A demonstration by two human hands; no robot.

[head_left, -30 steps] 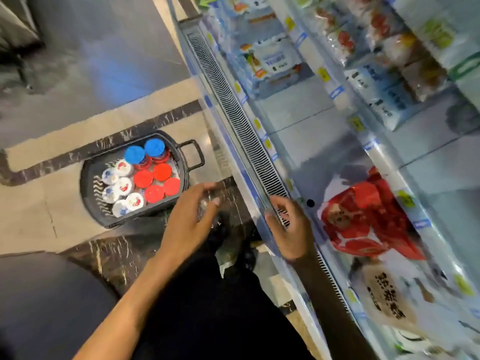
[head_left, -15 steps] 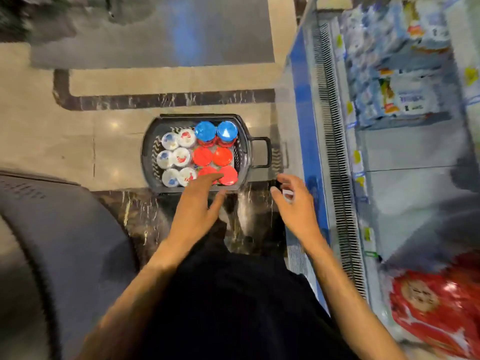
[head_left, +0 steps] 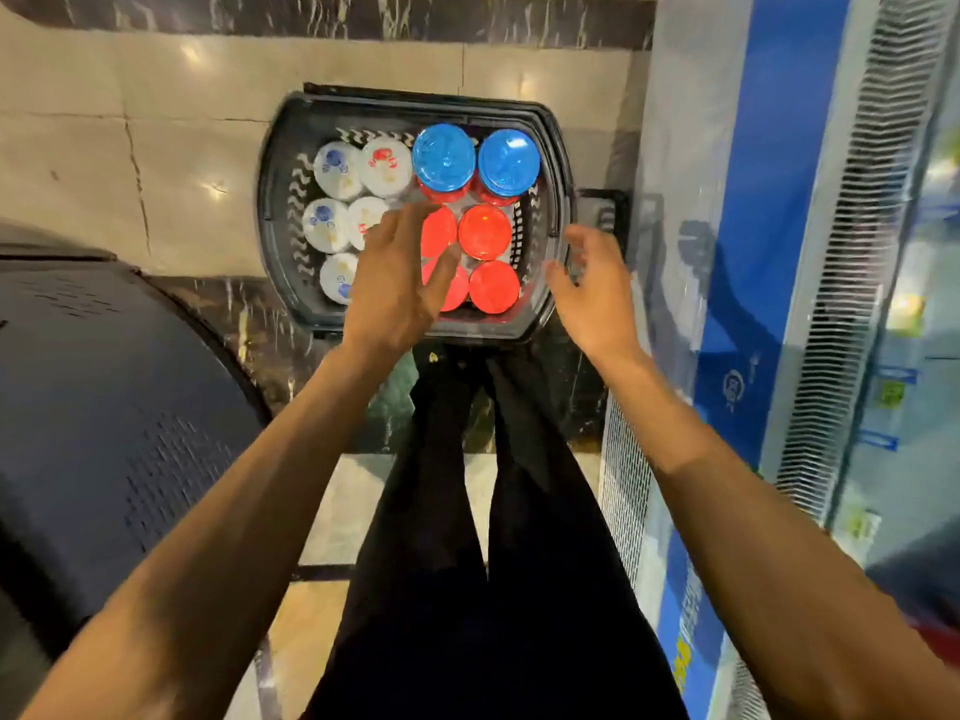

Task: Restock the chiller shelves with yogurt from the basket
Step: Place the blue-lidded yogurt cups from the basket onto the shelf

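Reaching down over the black basket (head_left: 271, 210), both hands hold nothing. The left hand (head_left: 395, 283) is spread wide, its fingers just above the red-lidded yogurt tubs (head_left: 485, 232) and the white foil-topped cups (head_left: 337, 171). The right hand (head_left: 597, 298) is loose and open, fingers a little bent, by the right rim of the basket. All the yogurt sits in the basket on the floor (head_left: 156, 122) — none is on its way to the chiller (head_left: 753, 174) yet.

What could go wrong? The tubs are packed tight, side by side, so fingers may not fit between them, and a tub held only by its lid could slip. The two blue-lidded tubs (head_left: 444, 157) sit on top of red ones at the far end; a bump could tip them. The left hand hangs over two kinds at once, so it may squash a thin foil top.

The basket lies just in front of the person's black trousers (head_left: 467, 563), so a step could kick it. The chiller stands close on the right and a big dark rounded thing (head_left: 104, 407) sits on the left — a tight spot to bend and turn in.
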